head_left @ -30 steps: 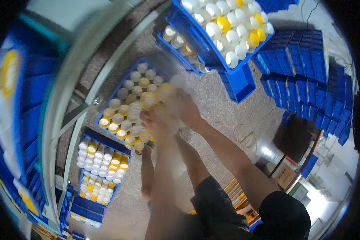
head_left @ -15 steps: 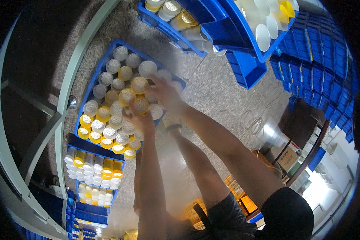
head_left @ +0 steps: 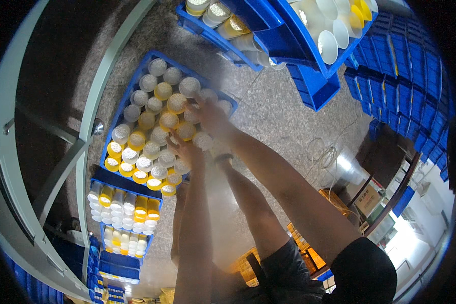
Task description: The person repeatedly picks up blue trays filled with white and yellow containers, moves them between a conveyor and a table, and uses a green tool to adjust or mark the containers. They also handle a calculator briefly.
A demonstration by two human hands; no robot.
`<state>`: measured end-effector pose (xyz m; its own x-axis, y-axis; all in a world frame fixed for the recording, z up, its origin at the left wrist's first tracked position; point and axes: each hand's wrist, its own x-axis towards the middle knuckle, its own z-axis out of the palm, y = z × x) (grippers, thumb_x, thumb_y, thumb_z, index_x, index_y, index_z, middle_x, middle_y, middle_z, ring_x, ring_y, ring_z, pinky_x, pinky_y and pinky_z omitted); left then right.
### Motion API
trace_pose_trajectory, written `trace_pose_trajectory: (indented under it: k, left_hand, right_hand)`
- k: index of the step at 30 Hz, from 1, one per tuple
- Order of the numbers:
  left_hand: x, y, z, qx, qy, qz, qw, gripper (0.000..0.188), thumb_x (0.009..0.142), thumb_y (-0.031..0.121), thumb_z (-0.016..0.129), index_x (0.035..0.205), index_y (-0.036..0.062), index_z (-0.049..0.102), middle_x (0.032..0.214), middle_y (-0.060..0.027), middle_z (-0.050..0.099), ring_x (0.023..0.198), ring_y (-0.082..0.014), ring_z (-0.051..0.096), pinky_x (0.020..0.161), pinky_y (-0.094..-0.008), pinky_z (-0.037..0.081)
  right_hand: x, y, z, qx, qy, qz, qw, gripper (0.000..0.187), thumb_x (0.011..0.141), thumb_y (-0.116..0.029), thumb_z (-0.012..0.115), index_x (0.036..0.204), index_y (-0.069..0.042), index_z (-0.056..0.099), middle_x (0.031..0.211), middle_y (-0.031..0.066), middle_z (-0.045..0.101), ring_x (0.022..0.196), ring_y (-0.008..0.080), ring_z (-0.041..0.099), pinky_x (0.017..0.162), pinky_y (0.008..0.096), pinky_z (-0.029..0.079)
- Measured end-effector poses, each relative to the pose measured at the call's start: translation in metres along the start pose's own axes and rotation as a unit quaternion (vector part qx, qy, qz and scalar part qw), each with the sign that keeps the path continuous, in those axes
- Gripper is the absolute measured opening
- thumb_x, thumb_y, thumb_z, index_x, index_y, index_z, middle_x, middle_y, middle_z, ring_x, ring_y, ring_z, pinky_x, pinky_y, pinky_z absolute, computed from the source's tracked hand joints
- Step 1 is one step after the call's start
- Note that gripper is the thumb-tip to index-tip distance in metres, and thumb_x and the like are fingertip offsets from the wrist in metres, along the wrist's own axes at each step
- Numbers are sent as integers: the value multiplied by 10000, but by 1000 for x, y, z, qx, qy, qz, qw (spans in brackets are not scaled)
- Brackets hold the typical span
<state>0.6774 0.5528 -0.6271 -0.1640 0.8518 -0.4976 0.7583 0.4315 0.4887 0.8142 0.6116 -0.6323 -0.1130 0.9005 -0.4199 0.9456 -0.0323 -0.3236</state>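
Observation:
A blue crate (head_left: 117,112) on the floor holds rows of round cups, white and yellow, filled with white granules. My left hand (head_left: 188,153) is over the near right part of the crate with fingers apart, close to a yellow cup (head_left: 186,130) and a second yellow cup (head_left: 169,121). Farther up, my right hand (head_left: 213,115) has its fingers spread, their tips near the rim of another yellow cup (head_left: 176,103). Neither hand visibly grips a cup. My right hand and wrist partly cover the cups along the crate's right side.
A second blue crate (head_left: 159,202) of cups lies nearer. Stacked blue crates with cups (head_left: 328,47) stand at the upper right, beside piled blue crates (head_left: 400,86). A pale green metal frame (head_left: 86,147) rises at the left. A coiled cable (head_left: 323,155) rests on the floor.
Both hands have shifted slightly right, and their fingers have drawn off the yellow cups they were on. The whole view has moved a little, so the crate appears farther right.

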Motion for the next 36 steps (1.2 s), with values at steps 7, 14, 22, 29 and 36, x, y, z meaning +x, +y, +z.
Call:
trace_pose_trajectory:
  k: [7,14,22,29,36]
  left_hand:
    - [-9,-9,-5,40,-2,-3,999,695,856,41,594,1493,63,317,1509,-228,273,1351,-419,367,1067,-476,419]
    - [5,-21,13,-38,23,32,998,237,841,30,645,1076,16,624,1414,-227,382,1275,-430,434,981,-468,473]
    - [-43,21,-97,58,6,132,989,394,821,-27,672,1201,-3,571,1342,-207,451,1170,-370,545,822,-407,553]
    - [-96,148,-412,-71,62,232,968,278,833,-48,677,1102,7,636,1058,-137,664,909,-214,672,787,-317,553]
    - [32,170,-721,-39,376,257,889,265,864,54,692,1121,2,655,1094,-178,658,938,-305,670,834,-375,527]
  right_hand:
    - [-23,-14,-15,-55,25,-29,998,531,860,-146,601,1384,-191,533,1486,158,385,1227,346,519,864,432,550]
    - [-63,-13,11,29,59,-48,997,381,839,-167,593,1212,-117,648,1369,152,491,1186,329,534,895,432,510]
    - [-124,-45,-86,138,53,61,987,274,851,-116,569,1116,-67,622,1156,178,626,1040,371,606,887,430,507]
    - [-142,-139,-297,214,75,-15,974,342,833,-21,625,1171,-67,611,1146,149,634,1027,339,632,861,421,528]
    - [-42,-333,-501,310,224,-252,889,204,881,-47,633,1080,-46,676,1026,153,671,973,334,653,830,393,539]
